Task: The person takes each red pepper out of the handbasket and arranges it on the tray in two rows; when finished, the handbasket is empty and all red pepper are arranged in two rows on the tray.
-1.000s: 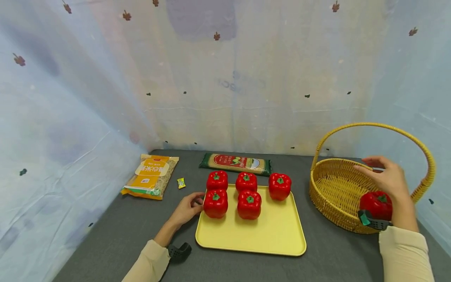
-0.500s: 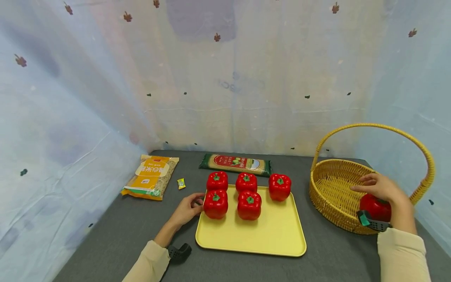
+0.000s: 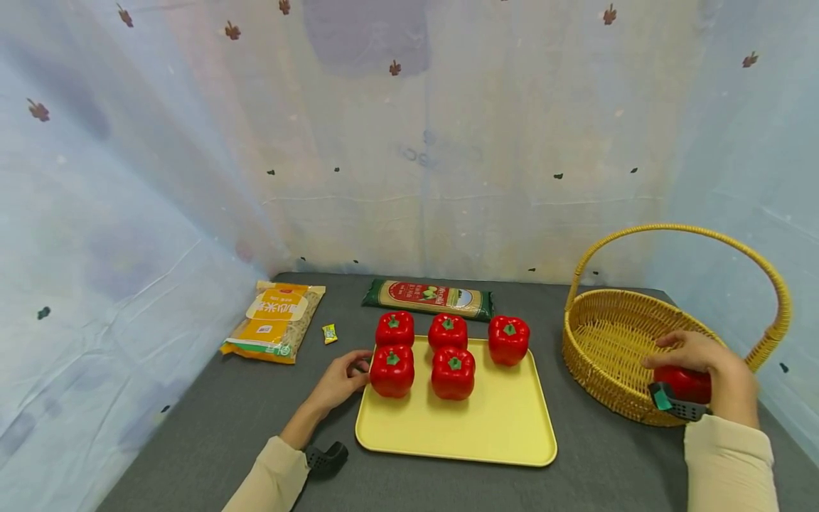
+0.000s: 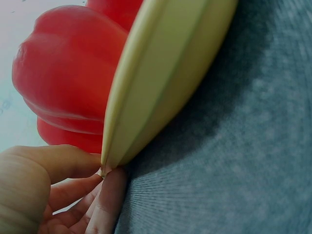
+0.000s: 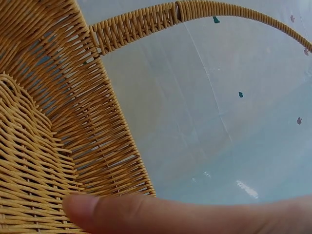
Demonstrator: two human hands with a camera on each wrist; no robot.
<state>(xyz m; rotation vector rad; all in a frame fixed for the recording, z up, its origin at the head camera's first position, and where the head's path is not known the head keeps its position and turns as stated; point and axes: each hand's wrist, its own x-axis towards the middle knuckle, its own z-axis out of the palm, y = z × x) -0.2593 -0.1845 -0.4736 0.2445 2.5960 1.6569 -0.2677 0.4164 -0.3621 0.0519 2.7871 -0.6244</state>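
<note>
In the head view my left hand (image 3: 339,384) is at the left edge of the yellow tray (image 3: 486,427). The left wrist view shows its thumb and fingers pinching the tray rim (image 4: 127,107), beside a red bell pepper (image 4: 68,68). On the tray are several red bell peppers (image 3: 453,373) with green stems. My right hand (image 3: 700,352) is inside the yellow wicker basket (image 3: 595,370), low over another red bell pepper (image 3: 686,385), which it partly hides. Its thumb (image 5: 126,212) stretches straight over the woven floor in the right wrist view; the other fingers are hidden there.
The basket's tall handle (image 3: 678,227) arches over the right hand. A green packet of noodles (image 3: 429,297) lies behind the tray. To the left are an orange bag of grains (image 3: 275,321) and a small yellow wrapped candy (image 3: 329,333). Patterned sheeting (image 3: 473,142) hangs behind.
My right hand has lowered from above the basket rim to just over the bell pepper inside, covering more of it. The left hand and the tray have stayed still.
</note>
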